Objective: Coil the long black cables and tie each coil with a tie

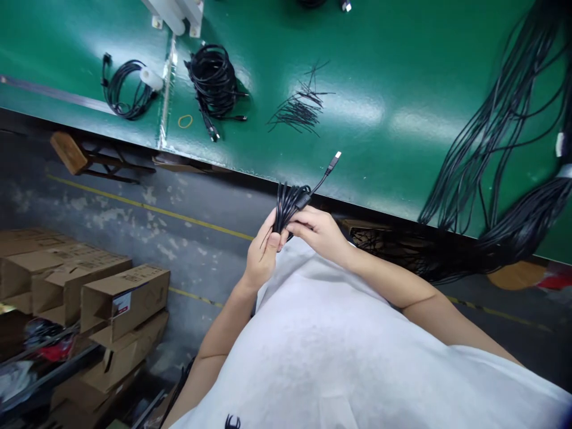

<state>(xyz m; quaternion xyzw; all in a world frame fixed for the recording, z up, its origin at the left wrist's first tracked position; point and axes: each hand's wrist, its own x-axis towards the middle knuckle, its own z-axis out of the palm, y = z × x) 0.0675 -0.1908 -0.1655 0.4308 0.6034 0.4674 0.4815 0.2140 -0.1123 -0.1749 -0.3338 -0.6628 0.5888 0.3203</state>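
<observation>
Just off the front edge of the green table, a folded black USB cable [288, 202] is held between my hands. Its plug with a bright metal tip points up and to the right. My left hand [263, 253] is closed round the lower left of the bundle, and a thin black tie sticks out by the thumb. On the other side, my right hand [319, 232] pinches near the middle of the bundle; what lies under its fingertips is hidden. A pile of thin black ties [300, 109] lies on the table ahead.
Coiled black cables [214, 83] lie on the green table [366, 65], with a yellow rubber band [185, 121] nearby. Another coil [125, 89] sits farther left. Long loose cables [504, 131] hang over the right edge. Cardboard boxes [129, 298] and a wooden stool [71, 152] stand at left.
</observation>
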